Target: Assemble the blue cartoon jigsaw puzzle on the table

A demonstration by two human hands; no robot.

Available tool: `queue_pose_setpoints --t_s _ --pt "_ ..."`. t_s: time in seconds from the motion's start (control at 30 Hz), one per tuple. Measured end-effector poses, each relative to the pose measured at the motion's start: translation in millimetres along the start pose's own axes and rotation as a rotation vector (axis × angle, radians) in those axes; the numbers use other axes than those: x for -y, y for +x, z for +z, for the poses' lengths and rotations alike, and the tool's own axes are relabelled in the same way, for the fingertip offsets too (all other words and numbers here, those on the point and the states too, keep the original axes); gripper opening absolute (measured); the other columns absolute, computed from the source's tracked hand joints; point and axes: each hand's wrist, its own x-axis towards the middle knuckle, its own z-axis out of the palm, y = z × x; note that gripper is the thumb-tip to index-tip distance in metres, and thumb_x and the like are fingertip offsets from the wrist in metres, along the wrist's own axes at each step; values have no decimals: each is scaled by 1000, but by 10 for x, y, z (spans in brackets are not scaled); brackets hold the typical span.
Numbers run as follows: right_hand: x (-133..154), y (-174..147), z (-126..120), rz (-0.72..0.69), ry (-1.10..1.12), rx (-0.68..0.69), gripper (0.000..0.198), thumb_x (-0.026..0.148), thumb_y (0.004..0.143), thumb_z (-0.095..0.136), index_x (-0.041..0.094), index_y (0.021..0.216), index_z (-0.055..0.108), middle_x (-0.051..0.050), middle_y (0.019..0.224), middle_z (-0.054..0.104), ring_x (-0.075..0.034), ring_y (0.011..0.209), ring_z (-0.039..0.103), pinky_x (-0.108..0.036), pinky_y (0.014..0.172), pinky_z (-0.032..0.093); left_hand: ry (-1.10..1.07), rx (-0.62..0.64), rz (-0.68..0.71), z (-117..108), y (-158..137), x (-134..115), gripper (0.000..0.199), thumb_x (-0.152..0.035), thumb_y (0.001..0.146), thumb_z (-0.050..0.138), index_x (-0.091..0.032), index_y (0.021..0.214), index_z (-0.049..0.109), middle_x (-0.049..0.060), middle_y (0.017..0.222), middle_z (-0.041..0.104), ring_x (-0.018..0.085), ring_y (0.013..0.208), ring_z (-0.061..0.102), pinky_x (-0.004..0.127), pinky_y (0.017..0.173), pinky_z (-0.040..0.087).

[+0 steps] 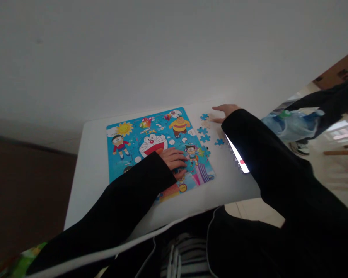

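Observation:
A jigsaw puzzle [133, 143] in bright blue, printed with cartoon figures, lies on a white table. My left hand [172, 159] rests flat over its lower right part, fingers stretched out, covering some of the picture. At the far right of the table is my right hand [226, 110], its index finger and thumb apart and nothing visible between them. Close by its fingertips are several loose puzzle pieces, among them a blue piece [204, 116] and a pale one [205, 124]. Another blue piece [219, 141] sits nearer the sleeve.
A phone [240, 158] with a lit screen lies on the table [229, 185], partly under my right forearm. A pale wall [150, 58] stands behind the table. Off the right edge are a bag of plastic bottles [292, 123] and a person's dark-clothed leg [321, 102].

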Motion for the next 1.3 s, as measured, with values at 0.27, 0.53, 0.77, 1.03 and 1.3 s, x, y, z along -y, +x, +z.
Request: queue_pose_setpoints --t_s 0.27,0.53,0.77,1.03,1.3 --pt "229 76 103 48 -287 237 41 31 77 58 23 117 58 -7 109 64 -25 100 59 -36 82 47 9 -94 45 -11 35 -20 12 -30 75 57 -21 76 65 2 86 70 18 91 63 35 84 49" --pt "282 -146 78 59 -187 84 36 24 83 45 21 117 57 -6 104 66 -22 96 61 -36 83 47 -22 -114 25 13 12 -6 10 -28 74 60 -21 78 65 2 87 70 18 92 62 36 87 48" --pt "625 -740 -39 259 1157 -98 22 29 69 61 18 88 65 0 72 67 -9 58 59 -23 54 53 -57 -207 -51 -24 65 -37 14 -28 76 59 -20 85 66 3 84 70 17 90 62 32 81 51" --pt "1345 -1328 276 390 1517 -58 25 39 67 63 21 83 59 3 63 64 -9 58 59 -22 55 51 -400 -131 -599 -241 213 -408 26 -37 81 53 -18 92 67 5 87 69 15 77 64 25 71 52" --pt "1457 -1353 389 361 1444 -74 23 37 67 63 20 82 66 0 72 67 -10 62 61 -25 58 54 -639 -135 -980 -256 255 -430 28 -41 72 61 -14 71 63 -1 57 62 7 47 52 16 43 37"
